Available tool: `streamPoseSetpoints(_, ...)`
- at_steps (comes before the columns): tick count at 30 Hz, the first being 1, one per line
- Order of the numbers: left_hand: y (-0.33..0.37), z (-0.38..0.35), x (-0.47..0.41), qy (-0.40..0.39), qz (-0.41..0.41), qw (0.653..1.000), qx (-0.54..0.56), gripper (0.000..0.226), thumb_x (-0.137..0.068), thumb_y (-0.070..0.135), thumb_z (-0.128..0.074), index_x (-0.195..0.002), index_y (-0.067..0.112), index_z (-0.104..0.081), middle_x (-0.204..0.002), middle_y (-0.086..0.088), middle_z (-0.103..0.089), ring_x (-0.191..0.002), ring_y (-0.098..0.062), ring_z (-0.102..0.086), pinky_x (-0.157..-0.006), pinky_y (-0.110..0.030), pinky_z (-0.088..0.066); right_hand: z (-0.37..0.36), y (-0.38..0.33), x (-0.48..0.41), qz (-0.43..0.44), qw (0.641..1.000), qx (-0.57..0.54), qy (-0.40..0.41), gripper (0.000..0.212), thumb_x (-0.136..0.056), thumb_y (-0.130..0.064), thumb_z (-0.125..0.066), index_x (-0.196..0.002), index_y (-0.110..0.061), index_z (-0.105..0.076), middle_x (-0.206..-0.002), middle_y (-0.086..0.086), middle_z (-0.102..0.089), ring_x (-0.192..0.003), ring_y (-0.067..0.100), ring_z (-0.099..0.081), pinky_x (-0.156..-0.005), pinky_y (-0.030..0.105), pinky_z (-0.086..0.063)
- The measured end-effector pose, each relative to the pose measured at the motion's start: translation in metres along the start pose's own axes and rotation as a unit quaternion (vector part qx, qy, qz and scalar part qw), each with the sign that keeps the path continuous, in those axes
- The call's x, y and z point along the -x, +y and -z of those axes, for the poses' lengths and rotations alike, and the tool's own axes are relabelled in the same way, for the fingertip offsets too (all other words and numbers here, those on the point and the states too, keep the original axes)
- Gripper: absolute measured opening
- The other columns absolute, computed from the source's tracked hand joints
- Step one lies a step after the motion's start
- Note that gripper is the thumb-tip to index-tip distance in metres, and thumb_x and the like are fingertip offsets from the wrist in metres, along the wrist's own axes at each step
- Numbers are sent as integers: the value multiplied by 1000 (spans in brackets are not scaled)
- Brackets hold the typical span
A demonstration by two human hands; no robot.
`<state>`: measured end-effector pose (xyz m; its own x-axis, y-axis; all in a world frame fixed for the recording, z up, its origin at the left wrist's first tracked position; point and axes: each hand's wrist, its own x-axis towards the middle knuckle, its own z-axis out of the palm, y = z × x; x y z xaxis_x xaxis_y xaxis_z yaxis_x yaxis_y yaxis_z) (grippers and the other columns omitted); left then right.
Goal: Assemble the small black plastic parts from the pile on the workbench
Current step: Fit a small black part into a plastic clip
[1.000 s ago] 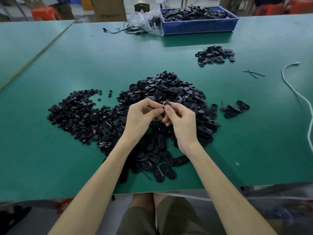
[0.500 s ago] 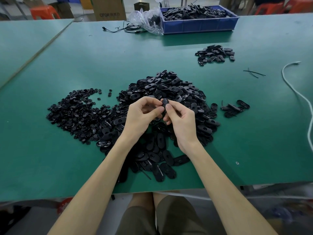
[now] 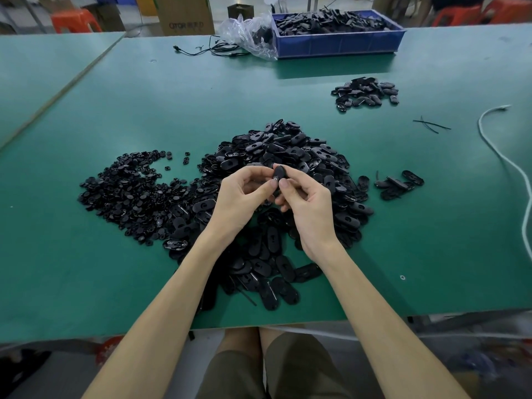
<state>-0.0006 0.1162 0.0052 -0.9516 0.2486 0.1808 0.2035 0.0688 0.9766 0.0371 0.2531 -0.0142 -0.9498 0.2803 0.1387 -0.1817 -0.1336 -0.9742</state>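
A big pile of black oval plastic parts (image 3: pixel 290 151) covers the middle of the green workbench (image 3: pixel 144 110). To its left spreads a heap of small round black parts (image 3: pixel 126 191). Above the pile, my left hand (image 3: pixel 241 197) and my right hand (image 3: pixel 308 203) meet fingertip to fingertip. Between them they pinch one small black oval part (image 3: pixel 279 172), held upright with a small pale mark on its face. Both thumbs press at its lower end.
A small cluster of black parts (image 3: pixel 398 184) lies right of the pile, another group (image 3: pixel 365 93) farther back. A blue bin (image 3: pixel 339 43) full of parts, a plastic bag (image 3: pixel 247 33) and black cable (image 3: pixel 207 48) sit at the far edge. A white cord (image 3: pixel 506 156) runs along the right.
Both hands have lifted slightly and the part between the fingertips has turned, now showing more of its oval face.
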Motion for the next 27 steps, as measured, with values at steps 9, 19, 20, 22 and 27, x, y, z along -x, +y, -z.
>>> streamPoseSetpoints(9,1,3,1,-12,5,1000,3,15,-96,2,-68,-110,-4,-66,-88,-10,-69,-72,-16,-61,-71,-28,-54,0,2,1,6,1000,11,-11,30,-103,-2,-61,-126,-15,-75,-86,-2,-75,-71,10,-67,-64,24,-52)
streamPoseSetpoints(19,2,4,1,-9,4,1000,-4,11,-99,0,-61,-105,-7,-67,-80,2,-66,-67,-1,-58,-65,-15,-47,-4,-4,4,15,1000,22,-16,27,-105,-7,-58,-122,-18,-77,-91,-1,-78,-74,9,-69,-64,25,-54)
streamPoseSetpoints(20,2,4,1,-12,4,1000,-5,11,-99,0,-61,-105,-7,-67,-81,-1,-65,-67,-3,-57,-65,-16,-47,-4,-4,5,16,1000,23,-10,25,-105,-9,-60,-120,-17,-77,-95,1,-78,-75,9,-70,-64,25,-54)
streamPoseSetpoints(22,4,3,2,-21,2,1000,-7,10,-99,2,-63,-103,-7,-66,-83,-7,-64,-71,-10,-56,-68,-21,-47,-3,-5,5,18,999,26,1,22,-105,-10,-62,-118,-16,-78,-97,1,-77,-76,8,-69,-65,25,-54)
streamPoseSetpoints(27,3,2,3,-31,0,999,-7,14,-98,7,-68,-100,-6,-66,-85,-16,-61,-74,-16,-55,-69,-24,-47,-2,-4,4,13,999,27,19,19,-104,-9,-62,-115,-11,-78,-94,2,-76,-78,9,-67,-67,29,-57)
